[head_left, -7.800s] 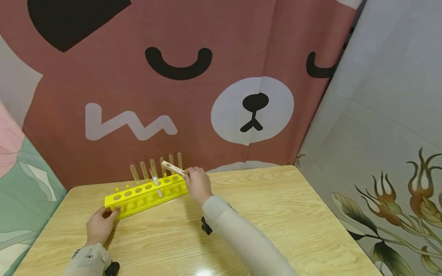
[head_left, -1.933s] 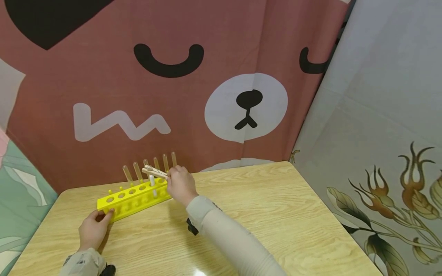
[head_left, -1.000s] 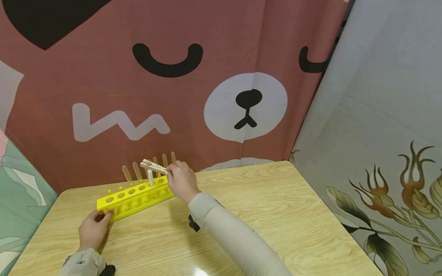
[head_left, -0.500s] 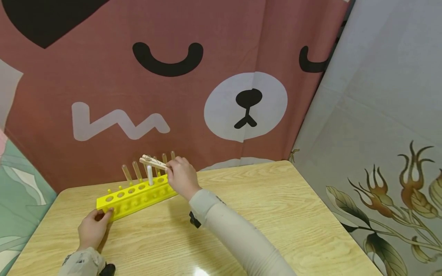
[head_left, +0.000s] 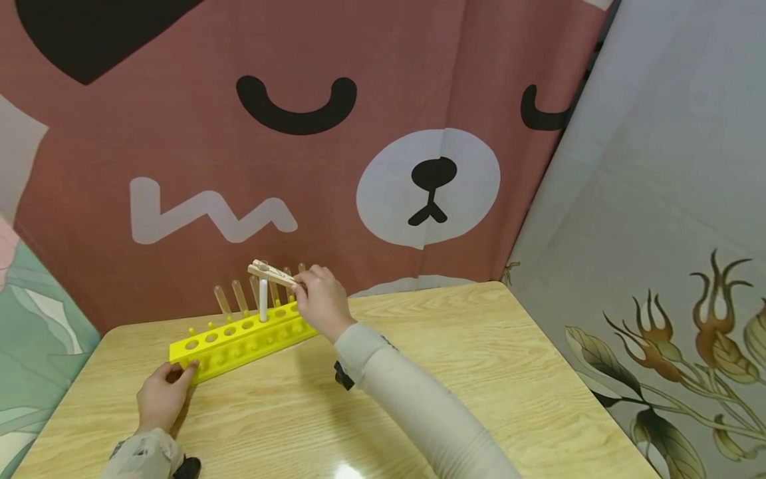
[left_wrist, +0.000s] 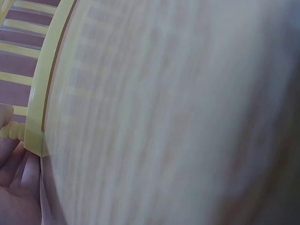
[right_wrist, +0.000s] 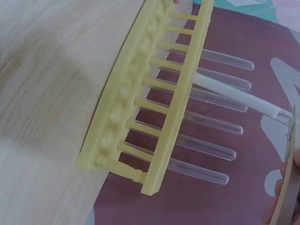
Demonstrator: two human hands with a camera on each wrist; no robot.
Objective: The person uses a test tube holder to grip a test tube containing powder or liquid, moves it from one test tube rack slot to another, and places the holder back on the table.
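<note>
- Head view: the left hand [head_left: 160, 399] grips the near left end of the yellow test tube rack [head_left: 239, 340] on the wood-grain desk [head_left: 419, 366].
- The right hand [head_left: 325, 303] pinches a wooden test tube clamp [head_left: 275, 273], its tip on the upper end of a white-filled test tube [head_left: 263, 303].
- That tube stands upright above the rack, its lower end at a hole in the top plate.
- Clear test tubes [head_left: 222, 301] stand rounded ends up along the far side, before a bear-print curtain [head_left: 407, 80].
- Left wrist view: fingers hold the rack's end beside a ribbed post; much else is blurred.
- Right wrist view: six clear tubes show; fingers hold the clamp at the edge.
</note>
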